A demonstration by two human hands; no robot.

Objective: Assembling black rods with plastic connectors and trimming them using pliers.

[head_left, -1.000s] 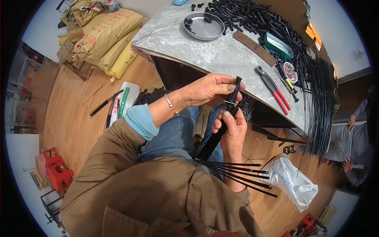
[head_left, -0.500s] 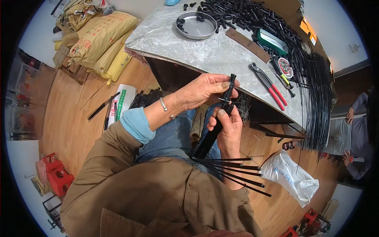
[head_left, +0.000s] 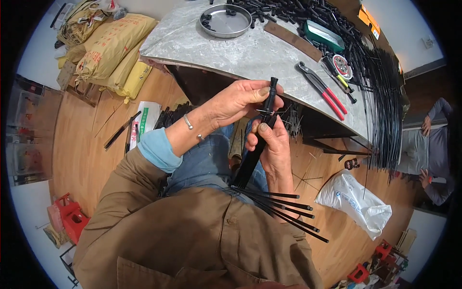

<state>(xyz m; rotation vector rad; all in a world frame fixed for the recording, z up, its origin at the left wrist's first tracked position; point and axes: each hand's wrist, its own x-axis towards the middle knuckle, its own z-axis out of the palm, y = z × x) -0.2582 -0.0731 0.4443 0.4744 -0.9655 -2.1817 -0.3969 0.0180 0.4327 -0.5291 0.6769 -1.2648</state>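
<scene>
My left hand (head_left: 239, 101) pinches a black flared plastic umbrella runner (head_left: 273, 90) between thumb and fingers. Just below it my right hand (head_left: 276, 147) is closed round the upper part of a black umbrella frame (head_left: 247, 166), a tight bundle of ribs held at a slant over my lap. The runner stands nearly in line with the bundle's top. A thin piece of wire (head_left: 264, 111) shows where the two meet. Several loose rib ends (head_left: 301, 219) fan out to the right at my waist. My fingers hide the exact joint.
On the grey table (head_left: 211, 55) are a round metal tray (head_left: 226, 33), a heap of black fittings (head_left: 288, 14), red-handled pliers (head_left: 325, 94) and a flat bar (head_left: 293, 41). Long thin rods (head_left: 385, 120) hang over its right edge. A white sack (head_left: 353, 202) lies on the floor. Another person (head_left: 426, 149) is at far right.
Both hands, with the runner and umbrella frame, appear slightly further left and up in the picture. The surroundings have shifted with the head's movement. Both grips look the same.
</scene>
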